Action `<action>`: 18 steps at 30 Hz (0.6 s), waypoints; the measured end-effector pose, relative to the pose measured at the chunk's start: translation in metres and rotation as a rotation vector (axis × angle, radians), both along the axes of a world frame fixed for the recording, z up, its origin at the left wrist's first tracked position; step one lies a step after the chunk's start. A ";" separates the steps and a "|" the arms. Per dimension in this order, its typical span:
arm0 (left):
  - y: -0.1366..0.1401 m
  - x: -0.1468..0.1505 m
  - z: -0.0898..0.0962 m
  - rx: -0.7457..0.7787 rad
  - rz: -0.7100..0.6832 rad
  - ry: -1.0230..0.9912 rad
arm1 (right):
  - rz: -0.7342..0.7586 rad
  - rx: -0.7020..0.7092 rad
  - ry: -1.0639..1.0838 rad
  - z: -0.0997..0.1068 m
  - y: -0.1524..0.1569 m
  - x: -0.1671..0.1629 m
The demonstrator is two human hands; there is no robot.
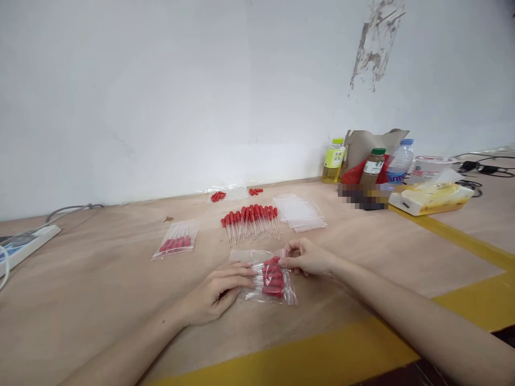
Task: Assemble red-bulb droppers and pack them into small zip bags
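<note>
A clear, crinkled zip bag point(290, 294) is being held on the tan, paper-like tabletop point(100, 289), directly in front of the wearer, by two bare hands. Inside it, droppers point(272, 282) with slim transparent stems and rounded, matte red bulbs are being seen through the glossy film, bulbs toward the right. The bag's left part is being pressed by the left hand point(225, 289), its fingers stretched out and slightly parted. The upper right corner, at the red-lined closure, is being pinched narrowly between thumb and fingertips by the right hand point(302, 257).

Just beyond, a fan-shaped row of loose droppers point(251, 217) is being displayed, bulbs pointing away. To its right, flat translucent bags point(301, 213) are being stacked unevenly upon one another; to its left, a second filled bag point(176, 241) is lying apart. Small red pieces point(218, 197) are being heaped near the plain wall point(161, 96). The near edge is being bordered by glossy yellow tape point(281, 359).
</note>
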State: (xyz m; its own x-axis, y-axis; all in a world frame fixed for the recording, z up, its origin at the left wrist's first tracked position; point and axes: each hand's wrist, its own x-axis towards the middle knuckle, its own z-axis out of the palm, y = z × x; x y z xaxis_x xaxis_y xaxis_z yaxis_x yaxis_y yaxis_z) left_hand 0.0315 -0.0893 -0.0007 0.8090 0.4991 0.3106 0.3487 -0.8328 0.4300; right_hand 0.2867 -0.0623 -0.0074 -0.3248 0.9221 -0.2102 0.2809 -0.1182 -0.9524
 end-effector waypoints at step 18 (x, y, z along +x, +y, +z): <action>-0.008 0.015 0.019 -1.184 0.548 -0.851 | 0.056 -0.085 0.715 0.023 -0.023 -0.058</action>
State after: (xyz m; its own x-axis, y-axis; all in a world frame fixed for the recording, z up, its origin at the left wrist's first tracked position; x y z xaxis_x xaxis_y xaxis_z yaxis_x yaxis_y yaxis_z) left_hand 0.0465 -0.0976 0.0182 0.2494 0.9469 -0.2031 -0.1936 0.2542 0.9476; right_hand 0.2290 -0.0849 0.0158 -0.4558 0.8901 0.0008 -0.4000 -0.2040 -0.8935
